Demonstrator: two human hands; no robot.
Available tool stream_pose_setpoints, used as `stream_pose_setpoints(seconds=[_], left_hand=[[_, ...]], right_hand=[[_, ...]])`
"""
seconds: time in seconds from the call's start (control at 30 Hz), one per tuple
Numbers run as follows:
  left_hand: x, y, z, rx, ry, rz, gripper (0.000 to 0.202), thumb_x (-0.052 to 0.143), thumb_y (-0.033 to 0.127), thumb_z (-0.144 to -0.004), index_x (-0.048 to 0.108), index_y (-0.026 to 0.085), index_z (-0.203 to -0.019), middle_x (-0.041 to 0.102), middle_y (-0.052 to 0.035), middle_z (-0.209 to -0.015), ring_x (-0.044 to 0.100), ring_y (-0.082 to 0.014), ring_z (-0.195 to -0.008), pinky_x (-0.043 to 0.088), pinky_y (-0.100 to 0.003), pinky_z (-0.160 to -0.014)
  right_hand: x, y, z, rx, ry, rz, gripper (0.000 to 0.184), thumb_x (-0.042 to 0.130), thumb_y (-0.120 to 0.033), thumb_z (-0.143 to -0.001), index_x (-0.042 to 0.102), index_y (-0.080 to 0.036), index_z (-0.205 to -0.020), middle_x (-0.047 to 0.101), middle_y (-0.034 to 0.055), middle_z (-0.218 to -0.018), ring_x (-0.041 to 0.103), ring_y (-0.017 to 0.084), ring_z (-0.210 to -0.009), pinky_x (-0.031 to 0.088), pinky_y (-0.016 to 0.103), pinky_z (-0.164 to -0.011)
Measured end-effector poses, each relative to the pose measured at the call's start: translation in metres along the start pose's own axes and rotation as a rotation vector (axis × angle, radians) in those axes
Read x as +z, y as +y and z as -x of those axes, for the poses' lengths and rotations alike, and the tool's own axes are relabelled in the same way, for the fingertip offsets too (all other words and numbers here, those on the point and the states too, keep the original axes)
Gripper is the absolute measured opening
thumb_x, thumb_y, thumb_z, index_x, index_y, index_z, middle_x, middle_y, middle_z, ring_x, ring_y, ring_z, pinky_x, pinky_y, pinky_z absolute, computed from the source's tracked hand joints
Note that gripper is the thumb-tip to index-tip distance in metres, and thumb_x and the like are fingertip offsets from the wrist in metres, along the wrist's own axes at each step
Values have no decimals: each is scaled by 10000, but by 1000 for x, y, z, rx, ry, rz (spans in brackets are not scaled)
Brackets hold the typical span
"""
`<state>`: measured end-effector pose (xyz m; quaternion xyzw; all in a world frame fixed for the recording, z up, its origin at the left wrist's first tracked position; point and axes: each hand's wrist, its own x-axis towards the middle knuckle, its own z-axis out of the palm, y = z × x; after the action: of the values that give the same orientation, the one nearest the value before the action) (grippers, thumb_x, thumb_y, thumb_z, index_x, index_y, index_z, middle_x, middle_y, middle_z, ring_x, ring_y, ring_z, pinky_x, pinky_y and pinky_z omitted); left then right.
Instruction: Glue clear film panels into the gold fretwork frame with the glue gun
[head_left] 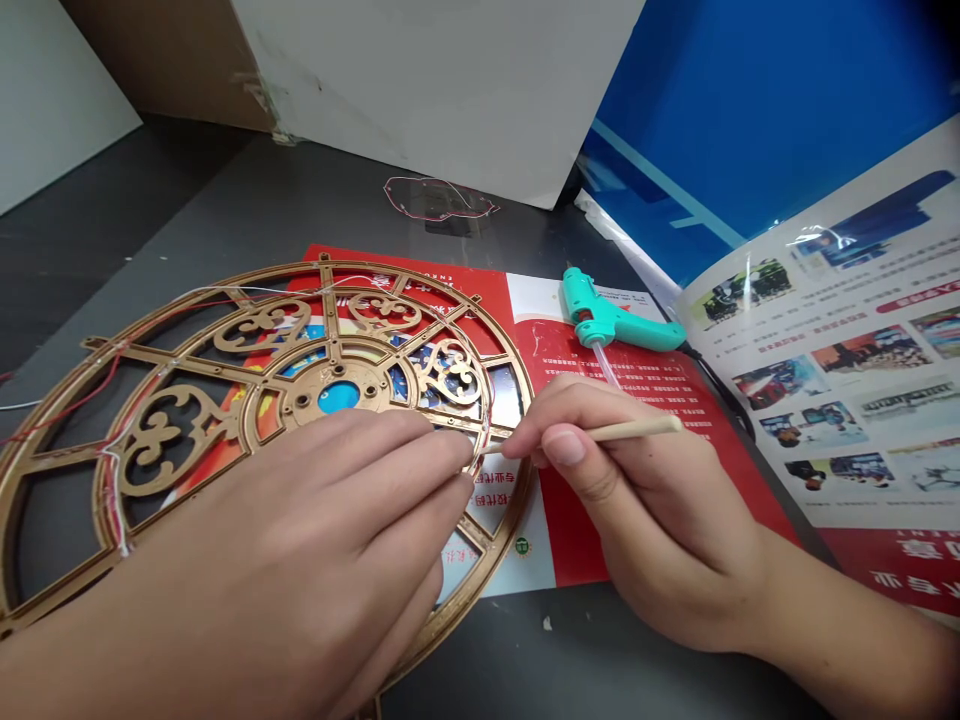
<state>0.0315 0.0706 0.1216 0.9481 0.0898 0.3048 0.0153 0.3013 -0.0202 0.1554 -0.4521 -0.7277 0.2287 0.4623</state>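
My left hand [300,540] lies flat across a gold filigree wheel [322,268], its fingertips near the wheel's right side and holding nothing I can see. My right hand [622,480] pinches a thin wooden stick [637,429], whose tip reaches the wheel's edge by my left fingertips. Thin white and red wires [67,390] run along the wheel's rim and spokes. The wheel lies on a red printed brochure [577,520]. My left hand hides the lower middle of the wheel.
A teal hot glue gun [607,320] lies on the brochure, beyond my right hand. An open printed booklet [832,370] lies at the right. A small wire outline [439,198] sits on the dark grey table [225,200]. A white board [420,80] and a blue sheet [720,130] stand behind.
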Motion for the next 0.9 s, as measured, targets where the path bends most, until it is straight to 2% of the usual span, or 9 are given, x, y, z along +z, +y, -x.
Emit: stream_pose_setpoints(seconds=[0.07,0.17,0.27,0.43,0.67,0.8,0.9], left_hand=[[2,0,5,-10,-19,-2,239,648,212,-1175,778,294,-1358,873,-66,-1375,805,-274,-1333,670,-472,-1101],[8,2,19,-14,-64,-11,271,823,418,-1124,859,328,-1377,868,-89,-1415,812,-328,-1410,731,-516,-1216],[14,4,29,-4,-91,-23,318,863,507,-1095,884,329,-1357,859,-109,-1428,796,-356,-1462,735,-552,-1285],[12,1,28,-17,-106,-53,332,867,480,-1076,874,330,-1372,854,-109,-1418,788,-360,-1443,717,-547,-1255],[-7,3,12,-18,-169,-89,250,709,311,-1136,779,253,-1369,870,-128,-1496,781,-371,-1358,562,-579,-949],[-8,4,11,-8,-183,-89,400,715,284,-1130,710,231,-1526,877,-130,-1524,786,-375,-1379,560,-592,-972],[-6,3,13,-8,-181,-71,477,775,288,-1090,694,223,-1556,869,-135,-1540,778,-397,-1435,558,-607,-995]], right_hand=[[1,0,-1,-3,8,18,257,753,-156,-1266,724,-254,-1030,822,24,-967,822,199,-910,675,317,-813],[0,-2,-2,-3,20,51,312,705,-201,-1307,711,-266,-1002,820,31,-934,817,208,-879,669,336,-769],[-2,-6,-3,4,64,43,330,685,-251,-1330,720,-272,-1002,799,23,-875,787,199,-795,652,335,-704],[-2,-5,-3,4,97,39,321,672,-243,-1335,732,-266,-1021,789,20,-875,770,189,-783,647,330,-713],[1,-3,-2,-5,55,62,320,683,-234,-1320,721,-268,-1004,813,35,-924,799,220,-864,636,368,-738],[2,-3,-1,-10,42,53,321,693,-206,-1310,698,-266,-995,798,28,-929,793,214,-889,623,361,-764],[4,-2,-1,-15,22,37,288,720,-201,-1294,697,-268,-1015,806,32,-952,805,224,-908,629,357,-778]])
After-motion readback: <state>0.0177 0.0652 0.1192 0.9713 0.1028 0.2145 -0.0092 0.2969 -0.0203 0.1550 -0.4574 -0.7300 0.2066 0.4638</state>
